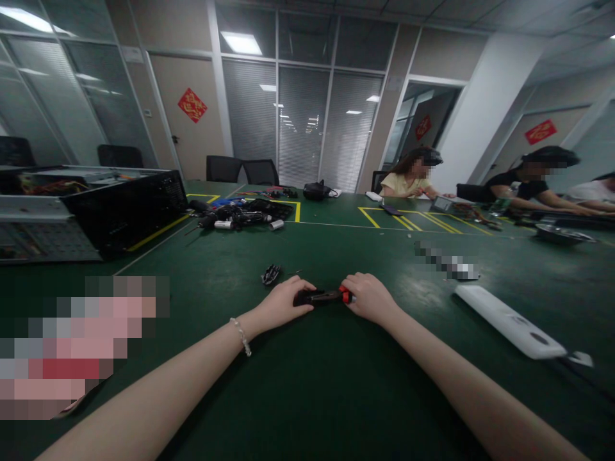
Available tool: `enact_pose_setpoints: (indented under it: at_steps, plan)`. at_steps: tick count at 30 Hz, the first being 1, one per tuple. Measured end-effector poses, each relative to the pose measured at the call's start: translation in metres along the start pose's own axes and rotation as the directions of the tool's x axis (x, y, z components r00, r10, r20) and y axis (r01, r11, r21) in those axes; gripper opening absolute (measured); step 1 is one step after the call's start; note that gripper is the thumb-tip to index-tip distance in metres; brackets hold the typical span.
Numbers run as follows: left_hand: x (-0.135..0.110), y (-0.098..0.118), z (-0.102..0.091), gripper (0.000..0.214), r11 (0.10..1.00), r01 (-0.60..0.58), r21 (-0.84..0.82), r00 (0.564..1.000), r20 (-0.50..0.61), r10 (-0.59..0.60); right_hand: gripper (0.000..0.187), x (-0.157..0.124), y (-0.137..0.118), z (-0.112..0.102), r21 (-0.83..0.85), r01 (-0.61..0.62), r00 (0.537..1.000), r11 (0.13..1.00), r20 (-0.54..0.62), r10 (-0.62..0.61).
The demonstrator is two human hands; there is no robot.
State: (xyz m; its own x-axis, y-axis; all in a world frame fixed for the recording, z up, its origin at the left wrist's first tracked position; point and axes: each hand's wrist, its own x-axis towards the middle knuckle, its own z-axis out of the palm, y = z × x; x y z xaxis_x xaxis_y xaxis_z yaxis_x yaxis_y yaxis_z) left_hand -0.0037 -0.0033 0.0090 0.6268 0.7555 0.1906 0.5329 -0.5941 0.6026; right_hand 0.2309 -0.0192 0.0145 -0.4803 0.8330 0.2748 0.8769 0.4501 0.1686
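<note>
In the middle of the green table, my left hand (283, 302) is closed around a small black part (302, 298). My right hand (372, 298) grips a red-handled tool (344, 294) that looks like pliers. Its dark metal end (327, 296) points left and meets the black part between my hands; the exact contact is too small to make out. Just beyond my left hand lies a small dark ribbed piece (271, 274). A beaded bracelet (241, 337) circles my left wrist.
An opened computer case (129, 211) stands at the left. Behind my hands lies a pile of cables and parts (240, 214). A white power strip (512, 320) rests at the right, near a metal bowl (564, 235). Several people sit along the far right side.
</note>
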Motion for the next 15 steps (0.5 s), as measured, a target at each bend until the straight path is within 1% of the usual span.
enact_pose_setpoints:
  at_steps: [6, 15]
  plan:
    - [0.0003, -0.0009, 0.0002, 0.032, 1.000, 0.004, -0.002, 1.000, 0.012, -0.004, 0.013, -0.0002, 0.0006, 0.0022, 0.014, -0.004, 1.000, 1.000, -0.020, 0.004]
    - [0.0003, -0.0008, 0.0009, 0.034, 1.000, 0.011, 0.008, 1.000, -0.003, -0.011, 0.014, 0.0009, -0.0008, -0.0004, 0.017, -0.009, 1.000, 1.000, -0.001, 0.009]
